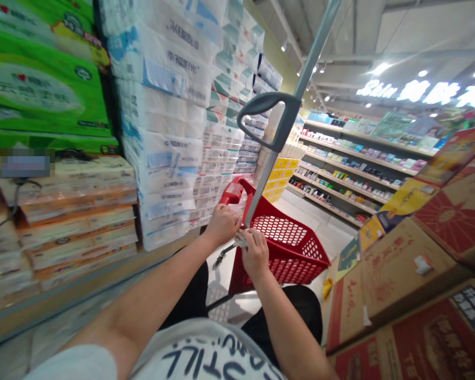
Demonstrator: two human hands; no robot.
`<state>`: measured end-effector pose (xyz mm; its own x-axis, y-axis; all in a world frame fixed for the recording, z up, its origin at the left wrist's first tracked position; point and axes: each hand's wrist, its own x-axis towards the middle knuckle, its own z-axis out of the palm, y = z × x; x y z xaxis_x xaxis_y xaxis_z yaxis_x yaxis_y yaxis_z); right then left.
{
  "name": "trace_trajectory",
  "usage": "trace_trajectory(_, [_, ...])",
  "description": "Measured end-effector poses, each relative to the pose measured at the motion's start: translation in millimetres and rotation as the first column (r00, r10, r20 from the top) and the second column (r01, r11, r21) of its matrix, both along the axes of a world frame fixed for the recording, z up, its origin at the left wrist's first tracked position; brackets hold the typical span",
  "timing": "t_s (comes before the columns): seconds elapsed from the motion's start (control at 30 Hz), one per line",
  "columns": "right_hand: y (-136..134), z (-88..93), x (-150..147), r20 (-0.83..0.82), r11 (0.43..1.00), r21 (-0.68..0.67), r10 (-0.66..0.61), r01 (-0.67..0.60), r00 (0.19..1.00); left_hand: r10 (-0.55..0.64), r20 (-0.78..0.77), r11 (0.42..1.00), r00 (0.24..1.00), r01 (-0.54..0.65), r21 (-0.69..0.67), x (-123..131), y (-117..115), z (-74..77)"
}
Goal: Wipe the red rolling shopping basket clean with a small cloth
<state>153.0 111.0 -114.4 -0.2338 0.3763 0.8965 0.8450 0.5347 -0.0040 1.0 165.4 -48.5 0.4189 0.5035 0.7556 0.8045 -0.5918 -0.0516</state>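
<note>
A red shopping basket (296,264) with a perforated wall stands just ahead of my knees. From it a long grey pull handle (267,169) with a loop grip rises at a slant. My left hand (224,224) is closed at the basket's near rim, beside the red folded handle (233,194); what its fingers grip is hidden. My right hand (255,250) is closed on a small pale crumpled cloth (241,240), close to the foot of the pull handle. Both hands are almost touching.
Stacked tissue packs (170,132) rise on the left, beside green packs (43,84). Cardboard boxes (407,269) are piled close on the right. Shelves (348,169) of small goods stand farther back. A dark strap (221,256) hangs by the basket.
</note>
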Motion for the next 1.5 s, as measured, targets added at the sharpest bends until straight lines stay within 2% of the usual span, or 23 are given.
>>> trace_trajectory(0.13, [-3, 2.4, -1, -0.039, 1.0, -0.015, 0.012, -0.012, 0.999, -0.003, -0.002, 1.0, 1.0, 0.003, 0.003, -1, -4, 2.4])
trace_trajectory(0.3, [2, 26.4, 2, -0.184, 0.995, 0.014, 0.099, -0.098, 0.978, -0.006, -0.006, 1.0, 1.0, 0.006, 0.025, -2, -5, 3.2])
trace_trajectory(0.47, [5, 30.2, 5, -0.274, 0.981, -0.124, 0.107, -0.146, 0.956, -0.01, 0.006, 0.999, 1.0, 0.01, 0.047, -3, -6, 1.0])
trace_trajectory(0.53, [6, 32.5, 5, -0.297, 0.975, -0.138, 0.126, -0.173, 0.947, -0.004, 0.015, 0.999, 1.0, 0.003, 0.046, -3, -6, 0.4])
trace_trajectory(0.73, [11, 60.9, 0, -0.307, 0.98, -0.037, 0.173, -0.194, 0.936, -0.023, 0.003, 1.0, 1.0, 0.023, -0.01, -3, -7, 2.3])
trace_trajectory(0.93, [13, 57.5, -5, -0.283, 0.983, -0.033, 0.163, -0.18, 0.945, -0.036, -0.018, 0.999, 0.999, 0.036, 0.0, -5, -8, 1.9])
trace_trajectory(1.1, [18, 70.2, -5, -0.281, 0.986, 0.0, 0.161, -0.168, 0.946, -0.041, 0.02, 0.999, 0.999, 0.041, -0.015, -5, -9, 3.9])
trace_trajectory(1.27, [15, 70.5, -7, -0.286, 0.988, 0.018, 0.154, -0.155, 0.946, -0.06, 0.015, 0.998, 0.998, 0.061, -0.024, -5, -11, 3.9])
trace_trajectory(1.5, [12, 93.2, -7, -0.322, 0.982, 0.112, 0.182, -0.153, 0.929, -0.059, 0.026, 0.998, 0.998, 0.059, -0.007, -5, -21, 4.8])
